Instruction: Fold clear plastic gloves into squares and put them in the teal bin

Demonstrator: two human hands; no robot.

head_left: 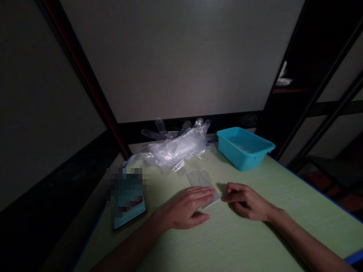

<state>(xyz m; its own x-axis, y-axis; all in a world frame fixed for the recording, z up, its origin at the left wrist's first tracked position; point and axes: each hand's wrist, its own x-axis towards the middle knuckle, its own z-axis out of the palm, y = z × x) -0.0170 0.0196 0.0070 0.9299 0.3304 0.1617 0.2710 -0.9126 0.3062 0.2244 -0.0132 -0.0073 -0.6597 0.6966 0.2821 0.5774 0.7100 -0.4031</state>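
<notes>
nearby, flat clear plastic sleeve [204, 187] under hands

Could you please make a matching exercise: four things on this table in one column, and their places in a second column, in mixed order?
Things:
1. teal tub
2. pile of clear plastic gloves
3. phone
4. small clear bag

Places:
A. under the fingertips of the left hand and right hand
B. near the table's left edge
C. far right part of the table
D. far side, left of the tub

Pairs: 1-C, 2-D, 3-B, 4-A
</notes>
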